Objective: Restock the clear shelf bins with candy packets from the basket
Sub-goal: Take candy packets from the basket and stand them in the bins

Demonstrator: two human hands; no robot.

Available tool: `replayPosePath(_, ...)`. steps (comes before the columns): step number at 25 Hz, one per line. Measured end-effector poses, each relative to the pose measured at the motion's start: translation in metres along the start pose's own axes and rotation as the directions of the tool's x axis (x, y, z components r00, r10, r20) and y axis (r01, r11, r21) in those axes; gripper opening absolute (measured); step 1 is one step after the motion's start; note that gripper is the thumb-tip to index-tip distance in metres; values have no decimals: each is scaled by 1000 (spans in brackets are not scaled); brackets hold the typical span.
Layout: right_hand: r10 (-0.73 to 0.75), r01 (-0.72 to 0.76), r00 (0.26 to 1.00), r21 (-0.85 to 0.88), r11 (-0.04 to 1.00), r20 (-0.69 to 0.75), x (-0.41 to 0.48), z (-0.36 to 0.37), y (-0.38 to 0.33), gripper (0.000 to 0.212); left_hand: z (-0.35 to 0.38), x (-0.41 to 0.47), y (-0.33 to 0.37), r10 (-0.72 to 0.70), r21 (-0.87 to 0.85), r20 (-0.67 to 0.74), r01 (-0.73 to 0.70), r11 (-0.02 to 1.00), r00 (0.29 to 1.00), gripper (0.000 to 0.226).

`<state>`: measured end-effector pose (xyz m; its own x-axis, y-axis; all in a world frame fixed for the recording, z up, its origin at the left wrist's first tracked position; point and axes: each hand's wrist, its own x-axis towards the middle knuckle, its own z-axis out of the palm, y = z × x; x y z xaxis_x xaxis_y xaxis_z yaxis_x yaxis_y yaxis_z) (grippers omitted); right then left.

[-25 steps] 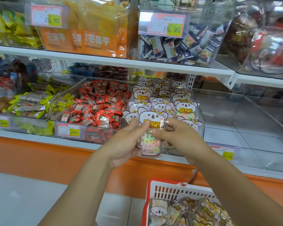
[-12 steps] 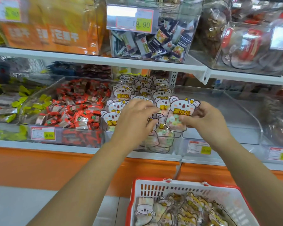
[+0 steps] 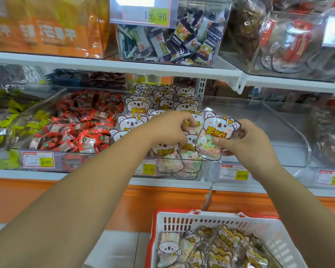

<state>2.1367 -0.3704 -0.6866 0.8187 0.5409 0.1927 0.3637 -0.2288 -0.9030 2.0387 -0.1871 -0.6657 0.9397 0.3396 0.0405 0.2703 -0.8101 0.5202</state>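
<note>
A koala-printed candy packet [image 3: 217, 132] with pastel rings inside is upright at the right edge of the middle clear bin [image 3: 199, 167]. My right hand [image 3: 246, 140] grips its right side. My left hand [image 3: 170, 128] has its fingers curled among the packets standing at the front of the bin, touching the packet's left edge. Several more koala packets [image 3: 162, 101] fill the bin behind. The red-rimmed white basket [image 3: 182, 223] at the bottom holds several packets [image 3: 211, 248] of the same candy.
Left of the koala bin stands a bin of red-wrapped candies [image 3: 79, 124]. To the right is a clear bin [image 3: 259, 122] with nothing visible in it. An upper shelf [image 3: 124, 64] with more bins hangs close above. An orange base panel [image 3: 162, 200] runs below the shelf.
The view has shifted so the shelf sits further left. My right hand has brought the packet lower and closer to the bin's right edge, and my left hand has stayed among the front packets.
</note>
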Motion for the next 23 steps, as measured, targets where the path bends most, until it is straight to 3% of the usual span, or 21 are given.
replayPosePath(3, -7, 7, 1000, -26, 1000, 18, 0, 3, 1, 34, -2, 8, 2, -28, 42, -56, 30, 999, 998, 10)
replayPosePath(8, -90, 95, 995, -110, 989, 52, 3, 20, 3, 34, -11, 15, -3, -28, 32, -174, 34, 999, 984, 36)
replayPosePath(12, -100, 109, 992, -132, 985, 77, 5, 29, 4, 36, -15, 16, -6, -34, -1, -192, 34, 999, 981, 10)
replayPosePath(15, -99, 119, 991, -271, 955, 86, 4, 32, 5, 40, -14, 17, -9, -38, -21, -177, 35, 999, 983, 9)
replayPosePath(19, -143, 185, 981, -425, 886, 130, 0, 26, 3, 65, -16, 15, -11, -37, -61, -151, 28, 998, 988, 9)
replayPosePath(23, -212, 257, 965, -411, 875, 152, 0, 17, -8, 45, -18, 16, -16, -52, -111, -130, 38, 993, 990, 10)
